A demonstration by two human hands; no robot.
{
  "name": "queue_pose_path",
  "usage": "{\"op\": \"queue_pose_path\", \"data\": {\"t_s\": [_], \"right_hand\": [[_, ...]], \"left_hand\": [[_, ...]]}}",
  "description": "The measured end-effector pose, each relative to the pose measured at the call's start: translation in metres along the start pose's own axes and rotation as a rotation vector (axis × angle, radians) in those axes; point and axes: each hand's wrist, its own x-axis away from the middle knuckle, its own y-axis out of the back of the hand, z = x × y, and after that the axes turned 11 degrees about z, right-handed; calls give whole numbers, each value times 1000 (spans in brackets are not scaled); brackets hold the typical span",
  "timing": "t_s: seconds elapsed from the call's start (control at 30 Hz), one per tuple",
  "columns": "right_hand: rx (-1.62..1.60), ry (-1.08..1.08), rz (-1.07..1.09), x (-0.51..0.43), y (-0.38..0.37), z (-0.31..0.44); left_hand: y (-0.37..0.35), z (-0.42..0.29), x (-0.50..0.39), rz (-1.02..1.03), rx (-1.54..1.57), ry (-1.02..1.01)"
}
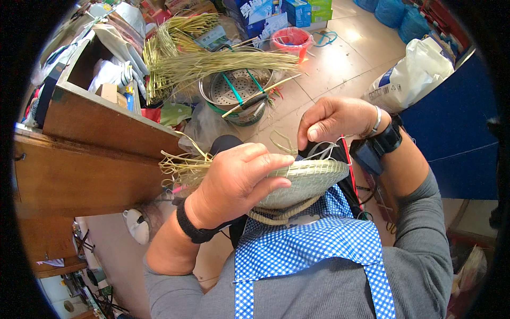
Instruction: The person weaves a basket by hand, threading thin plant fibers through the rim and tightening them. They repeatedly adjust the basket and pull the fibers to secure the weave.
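A pale green woven straw basket (pixel 306 183) lies on its side over my lap. My left hand (pixel 243 171) grips its edge, thumb on the near wall and index finger along the top. Loose straw ends (pixel 183 163) stick out to the left, past that hand. A braided straw handle (pixel 287 215) curves along the near side of the basket. Above the right end, my right hand (pixel 334 119) is raised with curled fingers; whether it pinches a strand is hidden. Thin white strands (pixel 324 149) loop between the basket's edge and this hand.
Bundled straw (pixel 227 63) lies across a metal steamer pot (pixel 205 89) in front. A red bucket (pixel 293 40) stands behind it. A wooden cabinet with an open drawer (pixel 99 107) is at left; a white plastic bag (pixel 410 75) is at right.
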Motion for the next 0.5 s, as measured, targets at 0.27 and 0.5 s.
{"op": "queue_pose_path", "data": {"t_s": [0.27,0.5], "right_hand": [[331,-126,213,-2,-1,36],[-105,-105,336,-33,-11,2]], "left_hand": [[2,1,3,11,-79,-13],[0,-5,0,29,-112,2]]}}
